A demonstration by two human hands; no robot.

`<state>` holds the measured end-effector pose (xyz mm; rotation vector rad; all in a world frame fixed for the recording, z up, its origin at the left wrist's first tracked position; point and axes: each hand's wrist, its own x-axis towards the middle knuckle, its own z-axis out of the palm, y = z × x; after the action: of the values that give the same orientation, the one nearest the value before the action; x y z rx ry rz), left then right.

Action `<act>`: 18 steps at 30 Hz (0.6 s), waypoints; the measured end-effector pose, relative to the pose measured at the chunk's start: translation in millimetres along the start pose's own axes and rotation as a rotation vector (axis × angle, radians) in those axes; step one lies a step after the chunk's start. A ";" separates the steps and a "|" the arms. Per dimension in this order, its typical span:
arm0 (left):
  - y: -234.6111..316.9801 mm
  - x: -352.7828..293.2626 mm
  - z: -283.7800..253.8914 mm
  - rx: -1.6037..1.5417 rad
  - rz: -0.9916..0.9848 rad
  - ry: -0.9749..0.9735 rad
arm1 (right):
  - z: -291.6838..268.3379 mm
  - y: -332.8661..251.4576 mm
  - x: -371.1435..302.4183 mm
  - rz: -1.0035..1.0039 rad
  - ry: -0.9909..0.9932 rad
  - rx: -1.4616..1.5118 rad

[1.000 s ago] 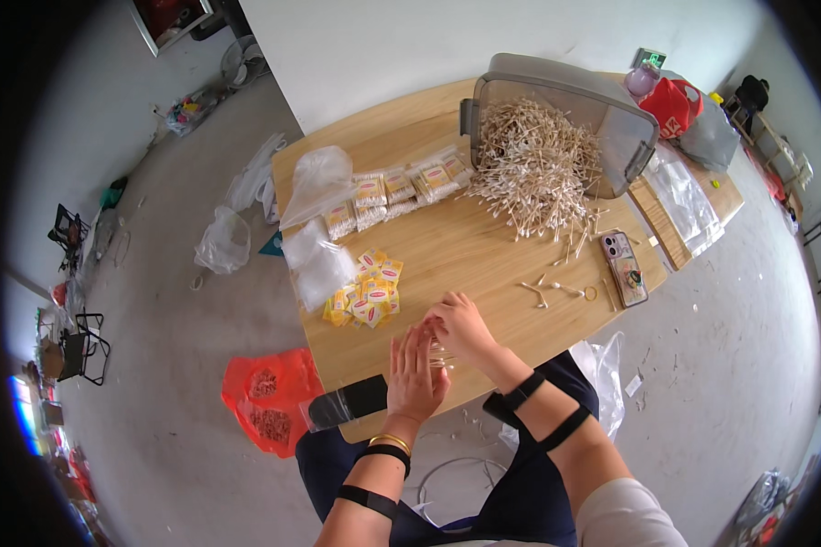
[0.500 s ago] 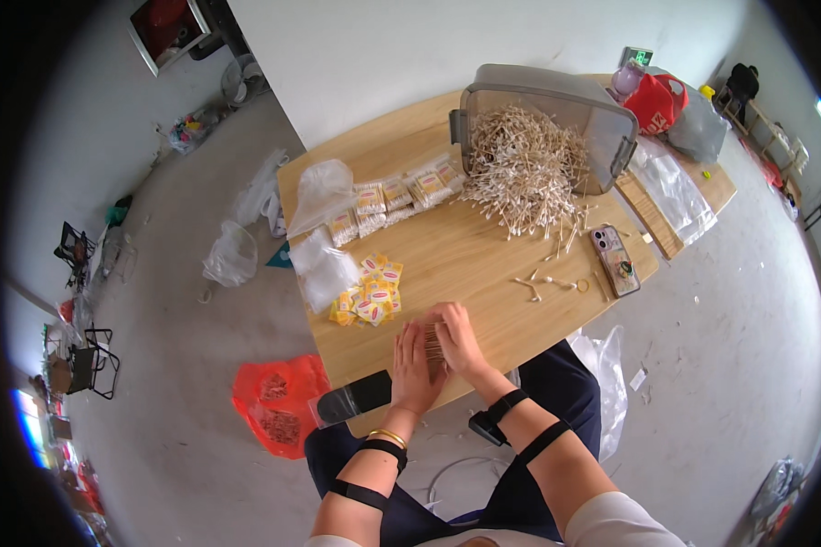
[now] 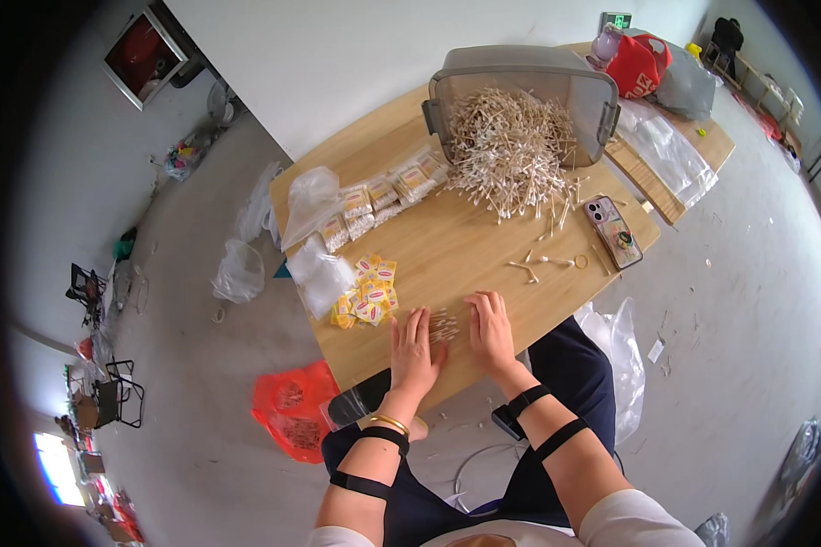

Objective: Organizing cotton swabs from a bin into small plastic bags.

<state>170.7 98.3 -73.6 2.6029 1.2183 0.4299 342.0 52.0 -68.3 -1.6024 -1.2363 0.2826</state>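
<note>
A small bunch of cotton swabs (image 3: 443, 326) lies on the wooden table (image 3: 465, 260) near its front edge. My left hand (image 3: 414, 354) rests at the left side of the bunch, fingers stretched out and apparently touching the swab ends. To the right, my right hand (image 3: 492, 335) lies open on the tabletop, fingers extended, a gap between it and the swabs. Just beyond my left hand is a pile of small yellow and white cards (image 3: 371, 294). At the back, a grey translucent bin (image 3: 595, 118) lies on its side, with a big heap of loose cotton swabs (image 3: 511, 150) spilling out.
Filled swab packets (image 3: 383, 190) line the back left, near clear plastic bags (image 3: 324, 276). A phone (image 3: 614, 232) and a few stray swabs (image 3: 527, 270) lie at the right. On the floor, a red bag (image 3: 292, 410) sits left of my knee.
My hands were together around the swabs. My right hand has moved off to the right, leaving the bunch exposed beside my left hand. The whole view has shifted slightly.
</note>
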 end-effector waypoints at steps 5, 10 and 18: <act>9.6 -13.8 5.4 0.032 0.003 -0.033 | -7.6 1.5 0.0 -0.012 -0.024 -0.034; 15.8 -11.9 0.3 0.152 0.056 -0.075 | -5.9 0.2 0.9 0.007 -0.027 -0.027; 13.1 -8.6 8.6 0.211 0.033 -0.144 | -4.9 1.7 0.1 -0.007 -0.033 -0.032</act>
<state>177.8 82.7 -78.6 2.7761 1.2338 0.1211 346.4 49.5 -67.5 -1.6268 -1.2772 0.2876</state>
